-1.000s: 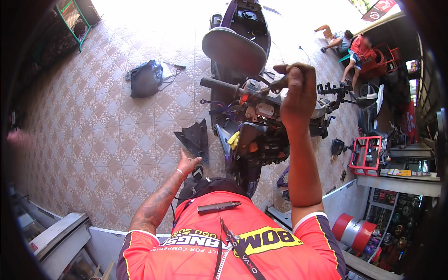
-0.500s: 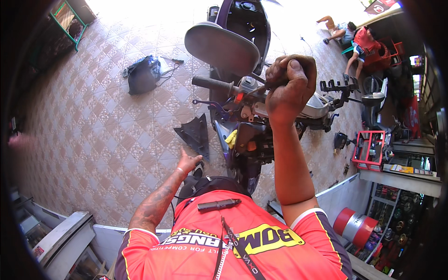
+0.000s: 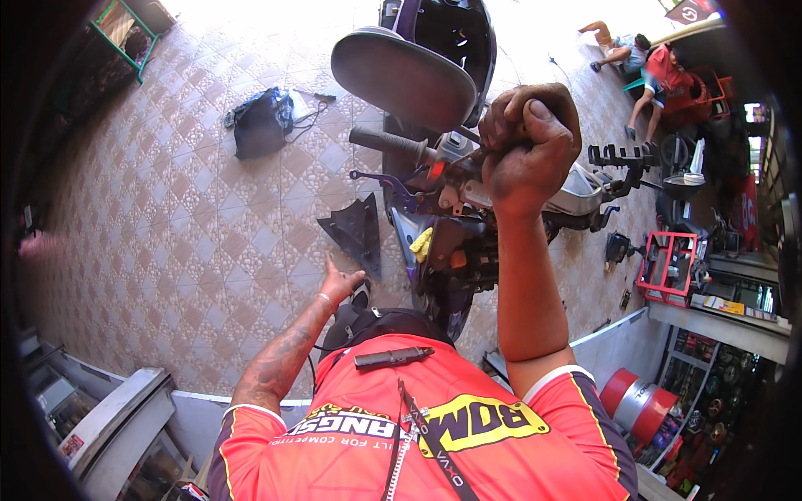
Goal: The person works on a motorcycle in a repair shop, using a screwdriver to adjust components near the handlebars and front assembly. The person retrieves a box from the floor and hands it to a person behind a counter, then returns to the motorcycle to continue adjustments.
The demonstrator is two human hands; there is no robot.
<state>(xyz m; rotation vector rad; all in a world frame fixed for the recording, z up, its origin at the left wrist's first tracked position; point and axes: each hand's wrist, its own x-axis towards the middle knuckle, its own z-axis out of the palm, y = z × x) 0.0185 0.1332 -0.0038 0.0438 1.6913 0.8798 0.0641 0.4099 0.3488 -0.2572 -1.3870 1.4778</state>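
Observation:
My right hand [image 3: 530, 154] is raised over the motorcycle's handlebar, curled into a fist with dark-stained fingers. What it grips, if anything, is hidden inside the fist; the stem of the oval mirror [image 3: 409, 79] runs toward it. My left hand [image 3: 339, 282] hangs low beside the bike, its thumb and forefinger apart and nothing in it. Just beyond its fingers, a dark angular panel [image 3: 355, 234] lies on the floor. Left of the fist are the black handlebar grip [image 3: 393, 144] and a purple lever [image 3: 388, 181]. A yellow cloth [image 3: 422, 245] is tucked at the bike's front bodywork.
On the tiled floor [image 3: 184, 200], a dark bag [image 3: 257, 125] lies to the far left. A red metal frame [image 3: 668, 265] and a red-and-white drum [image 3: 639, 405] stand at right. Two people [image 3: 660, 71] sit at the far right. Shelves [image 3: 710, 392] line the right side.
The bike and floor have shifted slightly rightward in the picture. My right fist is a little farther right, still closed. My left hand stays low, its fingers spread a bit more.

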